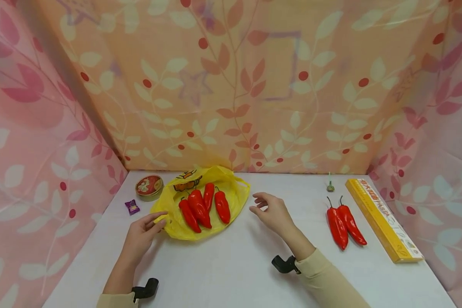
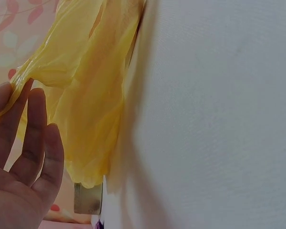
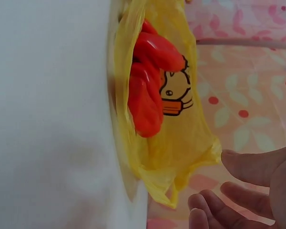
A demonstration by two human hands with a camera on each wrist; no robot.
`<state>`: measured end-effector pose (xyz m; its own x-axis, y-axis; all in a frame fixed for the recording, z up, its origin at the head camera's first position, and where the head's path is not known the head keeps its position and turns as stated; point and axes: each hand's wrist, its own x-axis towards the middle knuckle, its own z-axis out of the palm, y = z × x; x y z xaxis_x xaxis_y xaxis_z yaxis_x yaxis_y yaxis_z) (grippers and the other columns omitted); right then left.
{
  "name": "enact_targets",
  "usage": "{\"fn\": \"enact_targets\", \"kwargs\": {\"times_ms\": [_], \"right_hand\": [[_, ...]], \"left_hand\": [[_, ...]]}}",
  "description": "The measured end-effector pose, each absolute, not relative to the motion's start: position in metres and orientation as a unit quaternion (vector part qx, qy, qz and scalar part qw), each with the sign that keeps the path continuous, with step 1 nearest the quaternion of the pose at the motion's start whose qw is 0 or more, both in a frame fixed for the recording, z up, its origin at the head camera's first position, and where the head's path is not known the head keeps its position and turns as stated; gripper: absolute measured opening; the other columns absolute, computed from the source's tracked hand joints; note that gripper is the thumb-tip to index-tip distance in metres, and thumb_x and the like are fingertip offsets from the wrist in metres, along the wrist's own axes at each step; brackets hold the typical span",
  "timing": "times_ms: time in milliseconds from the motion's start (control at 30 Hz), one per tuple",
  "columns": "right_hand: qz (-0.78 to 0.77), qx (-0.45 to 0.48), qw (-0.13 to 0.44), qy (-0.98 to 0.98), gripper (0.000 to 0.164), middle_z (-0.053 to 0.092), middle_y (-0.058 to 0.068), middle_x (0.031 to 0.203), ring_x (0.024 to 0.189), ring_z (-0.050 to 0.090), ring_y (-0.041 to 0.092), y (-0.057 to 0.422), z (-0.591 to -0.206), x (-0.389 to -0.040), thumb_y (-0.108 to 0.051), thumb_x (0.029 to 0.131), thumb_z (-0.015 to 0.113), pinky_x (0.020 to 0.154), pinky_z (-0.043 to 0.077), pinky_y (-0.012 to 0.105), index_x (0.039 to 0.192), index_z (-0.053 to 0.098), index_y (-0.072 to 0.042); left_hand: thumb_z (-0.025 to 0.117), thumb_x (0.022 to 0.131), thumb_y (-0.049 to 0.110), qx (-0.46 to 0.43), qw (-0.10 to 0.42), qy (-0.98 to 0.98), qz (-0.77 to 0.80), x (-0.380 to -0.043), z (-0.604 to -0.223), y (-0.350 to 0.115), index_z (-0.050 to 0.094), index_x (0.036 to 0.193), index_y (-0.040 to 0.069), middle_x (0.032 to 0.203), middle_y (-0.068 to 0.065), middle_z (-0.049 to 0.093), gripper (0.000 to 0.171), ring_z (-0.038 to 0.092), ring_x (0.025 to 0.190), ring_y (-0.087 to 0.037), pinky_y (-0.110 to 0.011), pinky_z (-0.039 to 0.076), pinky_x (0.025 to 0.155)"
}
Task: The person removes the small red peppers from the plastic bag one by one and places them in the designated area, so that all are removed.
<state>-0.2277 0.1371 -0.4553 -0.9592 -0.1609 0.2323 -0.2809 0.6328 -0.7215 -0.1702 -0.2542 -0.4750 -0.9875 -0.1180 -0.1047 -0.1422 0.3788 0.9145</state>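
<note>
A yellow plastic bag [image 1: 236, 194] lies with its mouth spread on the white table, a cartoon print on its inside. Several red peppers [image 1: 199, 208] rest in it, glossy and with thin stems. My left hand [image 1: 140, 239] pinches the bag's near left edge between thumb and index finger; in the left wrist view the yellow film [image 2: 86, 114] stretches away from the fingertips. To the right of the bag, my right hand [image 1: 274, 216] hovers with loosely bent fingers and holds nothing. Its thumb [image 3: 250, 164] overlaps the bag's rim in the right wrist view.
Two more red peppers [image 1: 336, 229] lie at the right beside a long yellow pasta box [image 1: 383, 220]. Behind them is a small green piece [image 1: 330, 187]. A round tin [image 1: 149, 188] and a purple-wrapped sweet [image 1: 132, 207] sit left of the bag. Patterned curtains [image 1: 235, 85] enclose the table.
</note>
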Motion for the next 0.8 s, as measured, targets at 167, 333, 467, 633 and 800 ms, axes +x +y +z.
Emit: {"fn": "enact_targets", "kwargs": {"times_ms": [167,333,467,633,800], "right_hand": [[0.424,0.114,0.048,-0.897,0.041,0.073,0.009,0.107,0.093,0.07,0.021,0.123,-0.462,-0.241,-0.021,0.088,0.079,0.084,0.06,0.04,0.125,0.068,-0.006],[0.438,0.111,0.024,-0.892,0.04,0.072,0.014,0.112,0.096,0.07,0.023,0.109,-0.466,-0.255,-0.02,0.09,0.077,0.085,0.06,0.04,0.126,0.067,-0.006],[0.446,0.11,0.002,-0.888,0.043,0.07,0.017,0.116,0.098,0.07,0.025,0.098,-0.47,-0.263,-0.021,0.091,0.077,0.084,0.061,0.038,0.129,0.065,-0.005],[0.439,0.116,-0.016,-0.891,0.049,0.07,0.019,0.116,0.097,0.069,0.027,0.084,-0.474,-0.273,-0.023,0.09,0.078,0.083,0.061,0.037,0.132,0.062,-0.003],[0.444,0.115,-0.035,-0.888,0.055,0.068,0.018,0.117,0.099,0.068,0.028,0.071,-0.476,-0.282,-0.025,0.088,0.079,0.083,0.061,0.039,0.134,0.06,-0.002]], "left_hand": [[0.064,0.1,0.034,-0.086,0.022,0.834,0.545,-0.172,-0.475,-0.254,0.062,0.138,0.015,0.133,-0.011,0.067,0.043,0.067,0.108,-0.013,-0.027,0.055,0.097],[0.064,0.1,0.035,-0.091,0.025,0.836,0.54,-0.173,-0.476,-0.254,0.062,0.138,0.017,0.132,-0.01,0.068,0.042,0.066,0.108,-0.016,-0.024,0.055,0.095],[0.064,0.1,0.035,-0.093,0.025,0.836,0.541,-0.173,-0.476,-0.253,0.063,0.138,0.017,0.132,-0.01,0.068,0.042,0.065,0.107,-0.016,-0.022,0.055,0.094],[0.064,0.099,0.037,-0.099,0.026,0.837,0.538,-0.172,-0.477,-0.252,0.062,0.138,0.018,0.135,-0.011,0.065,0.043,0.065,0.109,-0.017,-0.024,0.055,0.094],[0.064,0.1,0.038,-0.095,0.022,0.84,0.534,-0.174,-0.475,-0.251,0.062,0.138,0.018,0.134,-0.01,0.066,0.043,0.065,0.11,-0.017,-0.024,0.055,0.095]]}}
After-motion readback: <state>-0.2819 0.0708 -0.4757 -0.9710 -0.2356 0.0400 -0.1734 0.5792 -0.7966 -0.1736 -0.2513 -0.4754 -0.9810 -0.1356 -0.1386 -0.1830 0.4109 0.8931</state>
